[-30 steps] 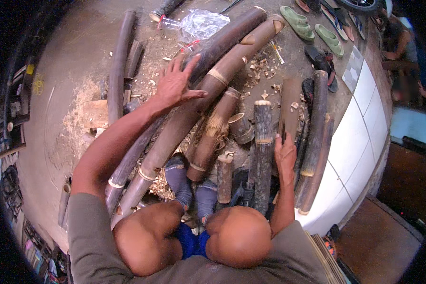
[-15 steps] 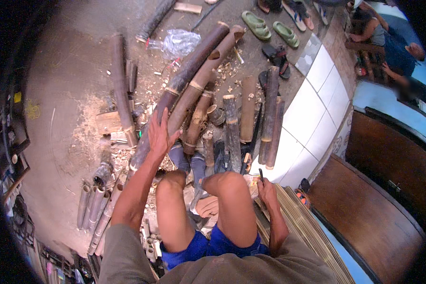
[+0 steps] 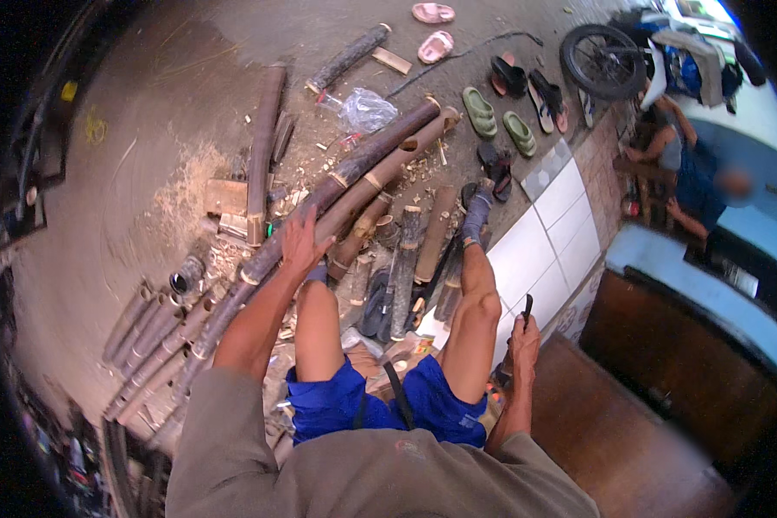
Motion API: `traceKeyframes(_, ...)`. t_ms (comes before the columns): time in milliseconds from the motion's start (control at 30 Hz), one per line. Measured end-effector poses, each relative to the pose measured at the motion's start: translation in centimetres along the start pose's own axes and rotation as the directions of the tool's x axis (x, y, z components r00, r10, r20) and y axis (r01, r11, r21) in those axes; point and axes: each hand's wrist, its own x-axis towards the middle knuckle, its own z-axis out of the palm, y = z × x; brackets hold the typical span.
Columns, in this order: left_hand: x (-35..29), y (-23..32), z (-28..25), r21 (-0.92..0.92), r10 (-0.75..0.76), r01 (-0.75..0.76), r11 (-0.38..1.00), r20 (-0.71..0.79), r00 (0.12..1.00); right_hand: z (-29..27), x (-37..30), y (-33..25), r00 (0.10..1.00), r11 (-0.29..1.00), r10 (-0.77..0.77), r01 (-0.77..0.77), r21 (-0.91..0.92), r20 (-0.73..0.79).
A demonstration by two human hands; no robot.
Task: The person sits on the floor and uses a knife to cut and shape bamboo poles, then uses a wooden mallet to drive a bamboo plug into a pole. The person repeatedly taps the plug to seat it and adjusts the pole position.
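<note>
My left hand (image 3: 301, 245) lies on a long dark bamboo pole (image 3: 373, 154), fingers spread along its surface. The pole slants from near my left side up toward the far middle. Close against its right side lies a lighter brown bamboo pole (image 3: 397, 166) with a notch cut near its far end. Over on the right, my right hand (image 3: 524, 340) is closed around a slim dark knife (image 3: 527, 307), which points upward and away from the poles. Its lower part is hidden in the fist.
Shorter bamboo pieces (image 3: 408, 259) stand or lie between my legs; several more tubes (image 3: 160, 332) lie at left. Shavings litter the floor. A plastic bag (image 3: 367, 110), green clogs (image 3: 479, 112) and a motorbike wheel (image 3: 603, 62) are farther off. Another person (image 3: 704, 168) sits far right, beside brown wooden furniture (image 3: 682, 345).
My right leg has stretched out forward and to the right. My right hand has moved right with the knife, and the view has shifted. My left hand stays on the dark pole.
</note>
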Motion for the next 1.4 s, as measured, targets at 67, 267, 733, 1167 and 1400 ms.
traceKeyframes(67, 2.3, 2.6, 0.7, -0.032, 0.028, -0.030, 0.999, -0.063, 0.998, -2.3, 2.3, -4.0, 0.998, 0.998, -0.056, 0.058, 0.038, -0.034)
traceKeyframes(267, 8.5, 9.4, 4.8, -0.132, -0.073, 0.051, 0.990, -0.170, 0.983, -0.9, 10.6, -14.3, 0.952, 0.970, -0.170, 0.117, 0.212, 0.256)
traceKeyframes(733, 25.7, 15.0, 18.4, -0.022, -0.410, 0.432, 0.902, -0.359, 0.838, 22.6, 33.5, -27.6, 0.510, 0.686, -0.614, 0.722, 0.087, 0.603)
traceKeyframes(1167, 29.5, 12.2, 23.4, 0.049, -0.383, 0.453, 0.890, -0.460, 0.801, 32.5, 38.4, -28.0, 0.371, 0.538, -0.751, 0.824, 0.180, 0.547)
traceKeyframes(1400, 29.6, 11.9, 23.8, 0.034, -0.365, 0.437, 0.899, -0.495, 0.789, 33.7, 38.7, -27.8, 0.374, 0.535, -0.755, 0.827, 0.174, 0.539)
